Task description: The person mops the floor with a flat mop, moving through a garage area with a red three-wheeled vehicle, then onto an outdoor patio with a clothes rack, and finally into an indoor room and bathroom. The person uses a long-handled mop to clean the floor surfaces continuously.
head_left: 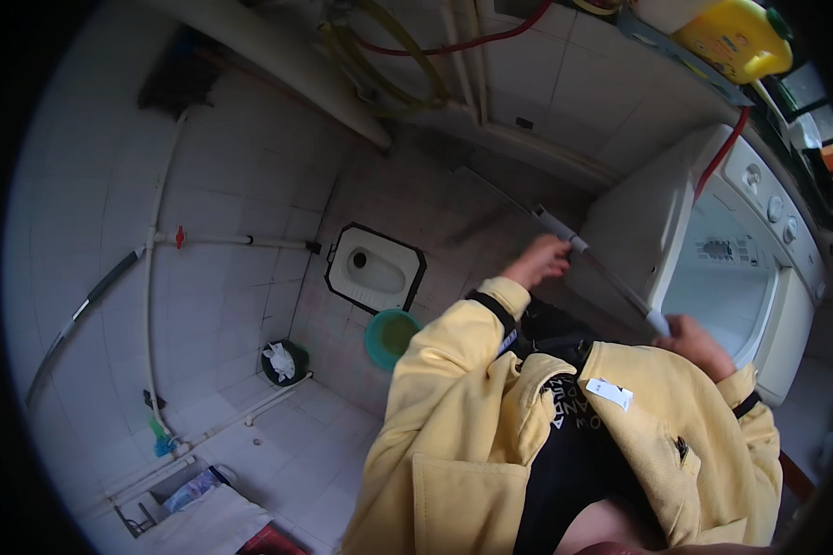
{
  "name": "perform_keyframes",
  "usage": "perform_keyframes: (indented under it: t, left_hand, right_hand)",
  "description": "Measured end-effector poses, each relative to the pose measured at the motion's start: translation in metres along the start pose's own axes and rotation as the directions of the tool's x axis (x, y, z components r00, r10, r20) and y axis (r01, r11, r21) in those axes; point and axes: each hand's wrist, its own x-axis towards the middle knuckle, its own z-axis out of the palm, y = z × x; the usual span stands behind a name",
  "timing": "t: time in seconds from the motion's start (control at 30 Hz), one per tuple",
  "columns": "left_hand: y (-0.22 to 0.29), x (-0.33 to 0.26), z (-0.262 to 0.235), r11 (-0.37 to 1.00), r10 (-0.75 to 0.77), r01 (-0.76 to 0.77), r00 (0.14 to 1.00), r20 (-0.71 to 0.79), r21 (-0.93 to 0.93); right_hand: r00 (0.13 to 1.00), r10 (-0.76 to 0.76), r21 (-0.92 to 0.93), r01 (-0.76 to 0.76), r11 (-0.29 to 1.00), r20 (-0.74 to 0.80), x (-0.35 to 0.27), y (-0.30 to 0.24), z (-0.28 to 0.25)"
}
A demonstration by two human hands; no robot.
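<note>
A long-handled pole (617,282) with a white sleeve and a white end grip slants across in front of me. My left hand (543,262) is closed round it near the white sleeve. Lower on the right, my right hand (694,344) closes on the grip end, close to the white washing machine (657,208). From the far end of the sleeve a thin pale bar (492,189) runs away over the dim floor; what it ends in is too dark to make out.
A squat toilet (373,268) is set in the floor, with a turquoise basin (391,339) beside it. A dark bin (285,362) with white paper stands near the left wall. Pipes (154,240) run along the walls. A yellow jug (734,42) sits on a shelf at upper right.
</note>
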Motion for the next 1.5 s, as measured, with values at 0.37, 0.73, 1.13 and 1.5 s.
perform_keyframes:
  t: [0.37, 0.73, 1.13, 1.5]
  left_hand:
    - [0.439, -0.068, -0.177, 0.306, 0.905, -0.707, 0.008, -0.425, 0.638]
    - [0.516, -0.042, -0.211, 0.016, 0.963, -0.667, -0.191, -0.192, 0.745]
    - [0.453, -0.044, -0.171, -0.143, 0.935, -0.085, -0.338, 0.106, 0.986]
    - [0.131, 0.208, -0.060, 0.865, 0.291, -0.392, 0.900, -0.325, -0.313]
  right_hand:
    - [0.986, 0.164, -0.358, -0.160, 0.920, -0.017, 0.147, -0.089, -0.137]
    - [0.950, 0.313, -0.245, -0.300, 0.922, 0.013, 0.169, -0.101, -0.167]
    - [0.950, 0.310, -0.269, -0.292, 0.918, 0.026, 0.193, -0.090, -0.193]
    - [0.952, 0.303, -0.316, -0.277, 0.908, 0.037, 0.188, -0.126, -0.190]
